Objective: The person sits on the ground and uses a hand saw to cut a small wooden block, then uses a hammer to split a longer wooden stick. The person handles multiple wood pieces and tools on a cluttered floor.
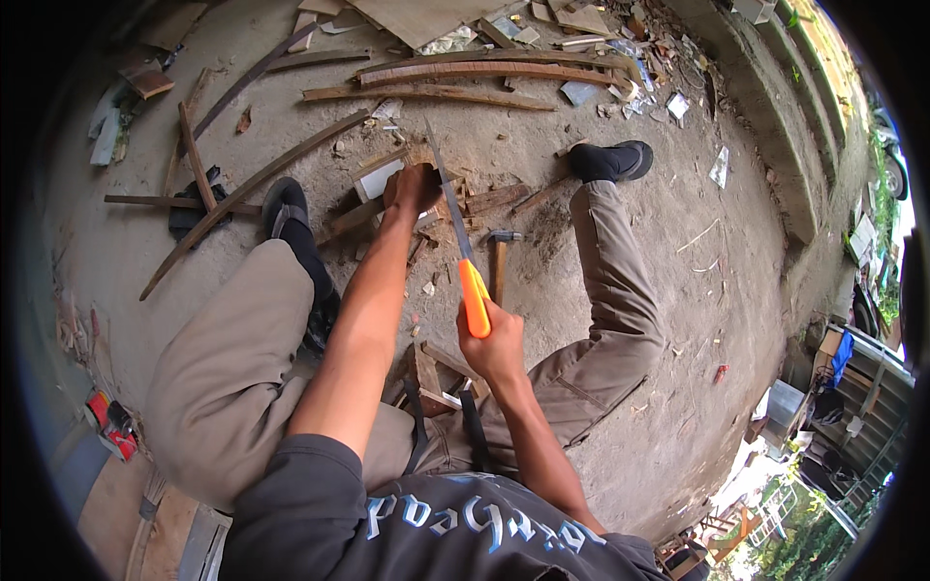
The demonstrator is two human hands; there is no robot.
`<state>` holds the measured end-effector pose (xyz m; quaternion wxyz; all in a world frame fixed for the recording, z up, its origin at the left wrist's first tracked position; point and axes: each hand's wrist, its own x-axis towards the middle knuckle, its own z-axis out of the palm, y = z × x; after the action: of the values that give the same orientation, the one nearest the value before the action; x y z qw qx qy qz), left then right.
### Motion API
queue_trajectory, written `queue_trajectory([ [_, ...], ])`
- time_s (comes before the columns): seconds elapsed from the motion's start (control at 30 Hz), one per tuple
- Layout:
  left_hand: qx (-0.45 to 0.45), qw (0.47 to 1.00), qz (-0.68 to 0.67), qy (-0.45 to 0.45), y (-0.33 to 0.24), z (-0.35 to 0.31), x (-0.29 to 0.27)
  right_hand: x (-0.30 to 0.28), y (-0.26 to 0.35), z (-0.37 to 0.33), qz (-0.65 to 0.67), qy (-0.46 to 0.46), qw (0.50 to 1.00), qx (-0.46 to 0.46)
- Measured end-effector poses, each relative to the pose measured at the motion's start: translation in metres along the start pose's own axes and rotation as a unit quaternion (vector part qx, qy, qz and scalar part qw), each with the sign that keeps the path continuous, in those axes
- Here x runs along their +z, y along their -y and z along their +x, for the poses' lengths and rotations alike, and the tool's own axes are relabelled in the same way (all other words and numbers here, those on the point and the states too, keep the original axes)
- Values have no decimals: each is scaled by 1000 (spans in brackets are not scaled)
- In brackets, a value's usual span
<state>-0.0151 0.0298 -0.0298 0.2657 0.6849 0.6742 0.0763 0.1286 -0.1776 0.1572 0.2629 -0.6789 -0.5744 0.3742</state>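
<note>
Your right hand [497,344] is closed firmly round the orange handle of the handsaw [457,218]; your left hand [415,189] is bunched low on the wood pieces just left of the blade, fingers mostly hidden, so cannot tell what they close on; nearest it is a pale-faced wood block [378,179]; a short brown board [496,198] lies on the blade's other side.

Step reads as sawing, or lining up for it; whether the teeth bite wood, cannot tell; the next stroke would call for a steady left hold, fingers clear of the blade, and a straight pull or push from the right arm.

Pose: left arm reaches nearly straight out, hand down over the wood; right elbow bent, forearm angled up and inward, wrist behind the handle, blade pointing away from you and slightly left.

Outward: a hammer [499,263] lies just right of the saw, head away from you; more wood scraps [426,371] sit between your thighs; your dark shoes flank the work area, well apart; past them, long narrow planks [484,73] lie across the dirty floor [697,320]; concrete steps [765,126] rise far right.
</note>
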Motion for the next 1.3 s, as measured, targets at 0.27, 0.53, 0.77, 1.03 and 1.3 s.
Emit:
queue_trajectory([
  [0.27,5,998,-23,-63,21,4,29,-7,5,-14,-44,-40,997,-48],
  [0.53,-56,995,-4,82,-18,-10,-31,41,-13,79,-41,-14,997,-59],
  [0.77,-7,998,-54,-14,-2,-4,1,-23,-13,-66,24,50,998,20],
  [1.03,-17,998,36,58,-10,-5,-19,46,4,130,19,7,999,-49],
  [1.3,-30,999,-41,13,-16,-16,-22,4,-30,9,46,39,998,-7],
])
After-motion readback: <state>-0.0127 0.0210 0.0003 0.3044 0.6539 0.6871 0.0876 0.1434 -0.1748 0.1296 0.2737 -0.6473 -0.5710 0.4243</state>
